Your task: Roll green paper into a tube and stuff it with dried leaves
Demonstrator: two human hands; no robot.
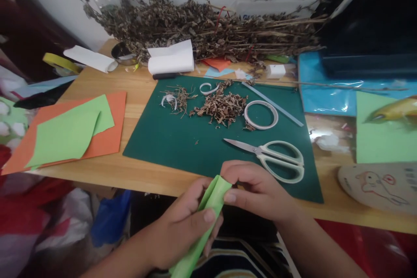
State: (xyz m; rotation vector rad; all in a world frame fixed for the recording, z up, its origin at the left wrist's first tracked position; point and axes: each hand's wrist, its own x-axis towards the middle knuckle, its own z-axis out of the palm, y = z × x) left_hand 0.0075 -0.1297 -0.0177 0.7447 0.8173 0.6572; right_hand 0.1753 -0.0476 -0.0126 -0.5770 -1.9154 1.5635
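Note:
A strip of light green paper (213, 200), folded or rolled lengthwise, slants up from my lap at the table's front edge. My left hand (184, 221) wraps round its middle, with the thumb lying along the top. At its upper end, my right hand (254, 189) pinches the paper between thumb and fingers. Just beyond the right hand, scissors (276, 156) with pale handles lie on a dark green cutting mat (169, 139), blades slightly apart or together, I cannot tell. Further back on the mat are crumbled dry leaves (224, 107) and a roll of tape (260, 115).
Green paper sheets (68, 132) lie over orange paper (110, 113) on the left. Bundled dried plants (195, 21) line the wall. A white paper roll (171, 58) stands behind the mat. To the right are a blue packet (329, 95) and an oval board with a drawing (378, 186).

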